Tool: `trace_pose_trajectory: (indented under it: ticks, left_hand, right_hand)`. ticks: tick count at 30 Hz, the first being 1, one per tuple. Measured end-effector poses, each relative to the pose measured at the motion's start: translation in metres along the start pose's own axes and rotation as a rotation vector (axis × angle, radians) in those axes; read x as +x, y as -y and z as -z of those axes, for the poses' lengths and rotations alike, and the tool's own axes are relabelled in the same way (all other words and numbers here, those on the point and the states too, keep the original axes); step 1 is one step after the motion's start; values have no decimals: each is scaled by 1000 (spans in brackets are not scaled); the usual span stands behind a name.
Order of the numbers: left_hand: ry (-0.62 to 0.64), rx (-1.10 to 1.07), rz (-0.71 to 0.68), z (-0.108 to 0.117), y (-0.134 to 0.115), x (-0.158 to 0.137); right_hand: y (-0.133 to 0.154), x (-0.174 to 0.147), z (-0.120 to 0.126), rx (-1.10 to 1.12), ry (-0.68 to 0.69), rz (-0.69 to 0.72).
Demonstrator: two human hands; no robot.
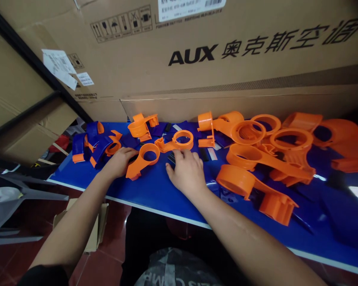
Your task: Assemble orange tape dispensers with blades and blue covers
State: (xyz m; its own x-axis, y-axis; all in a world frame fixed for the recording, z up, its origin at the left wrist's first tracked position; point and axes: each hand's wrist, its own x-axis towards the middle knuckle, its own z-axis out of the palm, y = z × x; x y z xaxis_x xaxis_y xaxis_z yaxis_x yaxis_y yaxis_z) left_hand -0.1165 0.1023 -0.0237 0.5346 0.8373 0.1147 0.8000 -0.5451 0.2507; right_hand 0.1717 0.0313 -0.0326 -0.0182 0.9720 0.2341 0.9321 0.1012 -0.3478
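My left hand (121,162) is closed at the handle end of an orange tape dispenser (143,159), its fingertips partly hidden. The dispenser's round ring faces up and to the right. Low over the blue tabletop, my right hand (187,171) has its thumb apart from its bent fingers. Those fingers reach the near edge of a second orange dispenser (167,146), and I see no grip on it. Beside the right thumb lies a dark strip (171,158), partly covered.
Many orange dispensers (271,159) are heaped on the right of the blue table (155,194). Blue-and-orange dispensers (98,145) lie at the left end. Behind stands a large cardboard box (131,71). A grey stool (18,194) and an opened carton (95,234) are below, left.
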Motion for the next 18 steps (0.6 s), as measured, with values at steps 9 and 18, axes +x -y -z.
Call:
trace_pose_trajectory:
  ticks: [9, 18]
  left_hand:
    - [-351, -37, -40, 31, -88, 44]
    - [177, 136, -124, 7, -145, 165]
  right_hand:
    - [1, -1, -7, 339, -312, 66]
    - [-1, 2, -14, 733, -594, -64]
